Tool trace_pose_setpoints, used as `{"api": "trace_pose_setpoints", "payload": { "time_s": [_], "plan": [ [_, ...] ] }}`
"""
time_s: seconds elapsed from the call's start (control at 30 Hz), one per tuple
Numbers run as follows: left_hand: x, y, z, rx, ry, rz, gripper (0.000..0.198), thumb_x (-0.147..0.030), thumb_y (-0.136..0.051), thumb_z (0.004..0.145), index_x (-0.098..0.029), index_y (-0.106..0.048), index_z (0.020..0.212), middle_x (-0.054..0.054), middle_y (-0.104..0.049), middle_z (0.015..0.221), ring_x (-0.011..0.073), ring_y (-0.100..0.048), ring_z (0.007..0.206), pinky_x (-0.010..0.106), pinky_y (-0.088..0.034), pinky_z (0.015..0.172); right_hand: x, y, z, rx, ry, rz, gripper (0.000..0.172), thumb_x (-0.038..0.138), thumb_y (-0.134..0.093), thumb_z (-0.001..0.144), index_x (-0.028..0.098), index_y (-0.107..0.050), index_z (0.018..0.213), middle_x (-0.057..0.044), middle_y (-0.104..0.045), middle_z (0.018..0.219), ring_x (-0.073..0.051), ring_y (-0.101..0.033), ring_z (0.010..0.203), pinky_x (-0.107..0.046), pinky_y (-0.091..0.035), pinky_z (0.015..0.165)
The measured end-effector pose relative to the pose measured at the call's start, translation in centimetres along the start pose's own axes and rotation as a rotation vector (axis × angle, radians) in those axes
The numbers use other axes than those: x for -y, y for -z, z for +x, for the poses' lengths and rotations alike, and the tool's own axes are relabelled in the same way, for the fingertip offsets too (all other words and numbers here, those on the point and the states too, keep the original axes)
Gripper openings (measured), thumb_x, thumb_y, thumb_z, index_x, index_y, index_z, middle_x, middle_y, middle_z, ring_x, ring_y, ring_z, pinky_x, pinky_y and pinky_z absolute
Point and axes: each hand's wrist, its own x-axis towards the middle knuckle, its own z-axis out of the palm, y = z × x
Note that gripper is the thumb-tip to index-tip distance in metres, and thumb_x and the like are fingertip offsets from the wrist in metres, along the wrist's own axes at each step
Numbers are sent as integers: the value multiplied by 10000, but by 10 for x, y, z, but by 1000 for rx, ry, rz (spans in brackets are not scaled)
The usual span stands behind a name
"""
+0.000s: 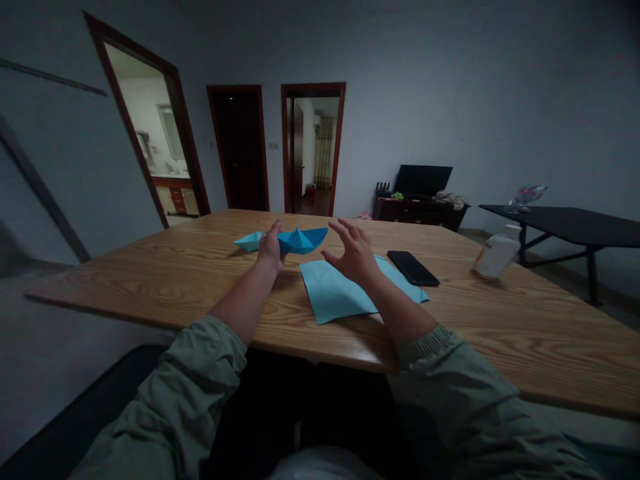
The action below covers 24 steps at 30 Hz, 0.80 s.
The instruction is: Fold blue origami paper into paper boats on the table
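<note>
A blue folded paper boat [303, 241] is held at its left end by my left hand [272, 247], whose fingers are closed on it. Just beyond that hand, to the left, a lighter blue paper boat [249, 241] shows, partly covered by the hand. My right hand [352, 251] is raised to the right of the held boat, fingers spread and holding nothing. Below and behind my right hand, a light blue sheet of paper [335, 293] lies on the wooden table, partly hidden by the hand and forearm.
A black phone [413, 268] lies at the sheet's right edge. Farther right on the wooden table [200, 280] stands a whitish bottle [497, 253]. Beyond are a dark cabinet with a screen [424, 180], a black table [575, 223] and doorways in the far wall.
</note>
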Motion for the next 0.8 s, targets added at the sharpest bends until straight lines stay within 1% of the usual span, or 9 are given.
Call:
{"api": "trace_pose_setpoints", "payload": {
  "time_s": [0.1, 0.2, 0.33, 0.47, 0.67, 0.8],
  "plan": [
    [3, -3, -4, 9, 88, 17, 395, -508, -714, 673, -199, -494, 782, -43, -497, 635, 85, -519, 534, 217, -436, 534, 7, -5, -2, 76, 62, -24, 593, 414, -614, 800, 270, -450, 1352, -87, -403, 1422, -304, -375, 1259, -491, -297, 1035],
    [4, -7, -10, 30, 145, 28, 382, -503, -697, 695, -200, -480, 784, -45, -488, 628, 86, -520, 526, 221, -450, 542, 11, -7, -2, 104, 86, -39, 535, 414, -579, 828, 264, -478, 1331, -90, -414, 1415, -298, -359, 1270, -486, -268, 1050],
    [6, -9, -14, 57, 179, 77, 358, -490, -671, 723, -197, -477, 797, -26, -531, 678, 100, -552, 560, 237, -474, 566, 9, -7, -2, 80, 48, -31, 488, 376, -557, 845, 246, -491, 1311, -94, -438, 1395, -289, -371, 1257, -468, -269, 1047],
    [8, -8, -14, 94, 210, 129, 333, -478, -647, 737, -195, -482, 800, 3, -572, 745, 133, -587, 627, 301, -524, 612, 4, -10, -2, 63, 9, -26, 465, 366, -559, 846, 247, -500, 1291, -89, -463, 1374, -283, -396, 1230, -460, -280, 1039],
    [8, -6, -14, 157, 232, 99, 261, -402, -629, 750, -189, -480, 770, 14, -567, 721, 155, -594, 676, 369, -560, 671, -2, -15, -2, 31, -50, -23, 454, 377, -557, 847, 234, -510, 1275, -96, -492, 1344, -283, -435, 1187, -454, -309, 1011],
    [9, -6, -12, 153, 231, 105, 239, -382, -619, 749, -191, -473, 758, 11, -556, 715, 156, -586, 671, 370, -554, 663, -4, -16, -2, 21, -67, -20, 451, 386, -560, 845, 236, -516, 1268, -92, -505, 1332, -283, -449, 1170, -450, -328, 992]
  ]
}}
